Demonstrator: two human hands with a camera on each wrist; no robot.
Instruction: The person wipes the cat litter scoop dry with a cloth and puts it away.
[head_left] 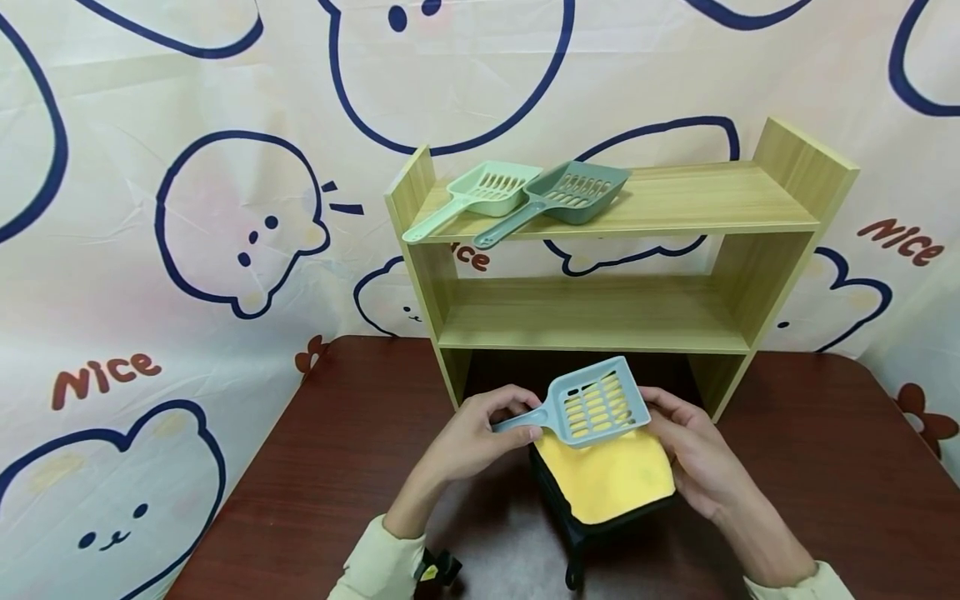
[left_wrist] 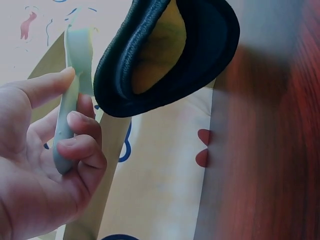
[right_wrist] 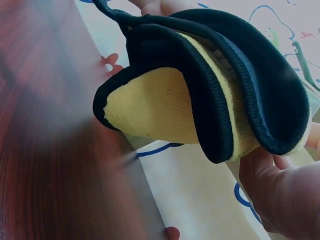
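My left hand [head_left: 480, 429] grips the handle of a light blue slotted litter scoop [head_left: 558, 407], its head pointing right. In the left wrist view, the fingers curl round the scoop's handle [left_wrist: 66, 125]. Beneath the scoop hangs a yellow cloth [head_left: 615, 483] with black edging and a small loop. My right hand [head_left: 697, 454] holds this cloth at its right side, close to the scoop's front rim. The right wrist view shows the cloth [right_wrist: 150, 105] drooping in folds, with the right hand [right_wrist: 290, 185] partly behind it. Some of its fingertips are hidden.
A wooden shelf [head_left: 600, 312] stands at the back of the dark red-brown table [head_left: 315, 500]. On its top board lie a mint green scoop [head_left: 442, 218] and a darker green scoop [head_left: 517, 223], handles jutting over the front edge. A patterned backdrop [head_left: 247, 92] hangs behind.
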